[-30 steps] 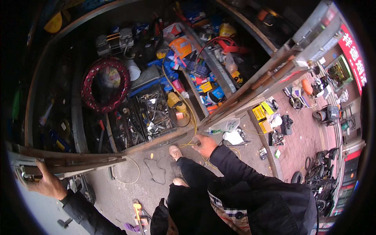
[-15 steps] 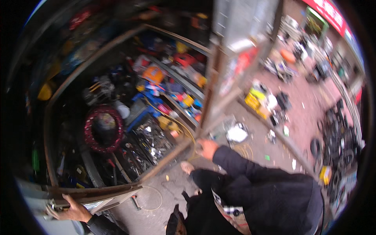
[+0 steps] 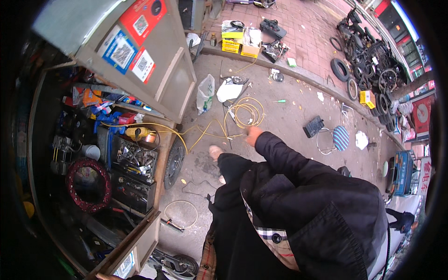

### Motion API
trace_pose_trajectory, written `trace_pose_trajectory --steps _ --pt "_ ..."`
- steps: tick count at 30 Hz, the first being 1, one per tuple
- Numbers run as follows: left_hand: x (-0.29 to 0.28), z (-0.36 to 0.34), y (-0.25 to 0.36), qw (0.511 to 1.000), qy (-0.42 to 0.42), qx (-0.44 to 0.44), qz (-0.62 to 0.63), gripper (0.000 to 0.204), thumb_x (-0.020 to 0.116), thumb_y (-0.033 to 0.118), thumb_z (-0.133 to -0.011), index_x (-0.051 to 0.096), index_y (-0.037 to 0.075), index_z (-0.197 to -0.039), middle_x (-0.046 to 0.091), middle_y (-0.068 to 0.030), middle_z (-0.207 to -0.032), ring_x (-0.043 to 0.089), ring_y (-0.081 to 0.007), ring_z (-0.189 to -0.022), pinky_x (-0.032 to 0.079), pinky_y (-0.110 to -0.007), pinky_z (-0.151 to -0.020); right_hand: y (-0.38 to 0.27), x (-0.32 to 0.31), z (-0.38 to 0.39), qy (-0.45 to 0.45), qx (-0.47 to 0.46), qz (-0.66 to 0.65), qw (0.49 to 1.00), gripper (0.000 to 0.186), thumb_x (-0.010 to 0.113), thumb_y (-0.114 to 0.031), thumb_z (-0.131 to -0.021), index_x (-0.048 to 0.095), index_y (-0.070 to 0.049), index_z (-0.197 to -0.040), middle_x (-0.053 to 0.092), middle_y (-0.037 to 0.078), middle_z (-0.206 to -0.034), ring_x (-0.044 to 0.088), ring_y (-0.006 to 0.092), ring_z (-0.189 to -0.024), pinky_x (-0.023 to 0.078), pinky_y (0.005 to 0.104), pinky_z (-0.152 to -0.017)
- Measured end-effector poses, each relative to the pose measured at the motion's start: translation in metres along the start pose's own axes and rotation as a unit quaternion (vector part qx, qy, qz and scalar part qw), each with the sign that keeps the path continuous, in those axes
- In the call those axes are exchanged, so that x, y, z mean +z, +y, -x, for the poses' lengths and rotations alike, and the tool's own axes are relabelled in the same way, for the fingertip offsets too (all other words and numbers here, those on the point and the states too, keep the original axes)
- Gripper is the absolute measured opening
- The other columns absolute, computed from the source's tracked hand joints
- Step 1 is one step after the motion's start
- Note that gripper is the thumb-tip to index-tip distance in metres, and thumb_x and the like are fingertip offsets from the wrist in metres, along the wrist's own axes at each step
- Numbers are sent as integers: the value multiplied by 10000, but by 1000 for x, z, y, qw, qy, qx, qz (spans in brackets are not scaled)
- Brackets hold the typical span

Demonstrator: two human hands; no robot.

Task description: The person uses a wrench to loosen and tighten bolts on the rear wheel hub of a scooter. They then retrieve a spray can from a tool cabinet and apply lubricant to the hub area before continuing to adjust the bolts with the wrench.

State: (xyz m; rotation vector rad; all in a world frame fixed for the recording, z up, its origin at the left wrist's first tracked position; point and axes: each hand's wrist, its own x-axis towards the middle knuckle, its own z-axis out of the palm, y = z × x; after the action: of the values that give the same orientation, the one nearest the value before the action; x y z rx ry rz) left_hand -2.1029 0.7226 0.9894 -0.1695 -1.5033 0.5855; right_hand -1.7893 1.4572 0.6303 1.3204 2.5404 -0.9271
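Right hand: can't tell grip (blurred), coiled yellow hose at its 12 o'clock; left hand cropped, ditto.

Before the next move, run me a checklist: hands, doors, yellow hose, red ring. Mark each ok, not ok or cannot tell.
1. Left hand gripping the near door: cannot tell; only a sliver shows at the picture's lower edge.
2. Right hand empty: cannot tell; its fingertips are unclear beside the hose.
3. Both doors, near and far door, open: ok.
4. Yellow hose clear of the opening: not ok; it runs over the cabinet edge to the ground.
5. Red ring inside the cabinet: ok.
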Motion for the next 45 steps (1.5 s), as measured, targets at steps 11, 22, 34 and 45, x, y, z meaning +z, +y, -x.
trace_pose_trajectory --steps 11,22,34,45 --pt "-27 -27 26 976 -61 190 84 385 601 304 -1001 675 30 -1260 697 -256 -1062 651 -384 -812 454 -614 -660 213 40 91 -39 383 -79 919 467 763 -271 -834 753 -69 -1255 751 234 -1260 705 410 -1220 555 461 -1068" --pt "-170 109 232 608 -623 -170 461 484 653 260 -1003 584 -21 -1391 624 -242 -1310 598 -347 -1109 440 -520 -914 226 51 96 -9 419 -120 900 473 770 -306 -831 750 -83 -1248 764 247 -1184 729 401 -1158 566 449 -1038" --pt "-146 150 367 361 -717 -87 590 594 700 204 -1006 519 -55 -1508 575 -217 -1529 570 -312 -1366 448 -426 -1142 215 74 239 136 478 -163 853 424 775 -263 -806 762 -60 -1178 767 270 -1113 735 410 -1119 577 458 -1003" --pt "-106 99 433 378 -721 -42 580 413 687 202 -982 664 17 -1350 689 -172 -1288 661 -320 -1095 551 -451 -905 208 146 366 187 636 -248 706 423 821 -314 -806 757 -77 -1151 771 257 -1085 745 397 -1073 590 452 -964"
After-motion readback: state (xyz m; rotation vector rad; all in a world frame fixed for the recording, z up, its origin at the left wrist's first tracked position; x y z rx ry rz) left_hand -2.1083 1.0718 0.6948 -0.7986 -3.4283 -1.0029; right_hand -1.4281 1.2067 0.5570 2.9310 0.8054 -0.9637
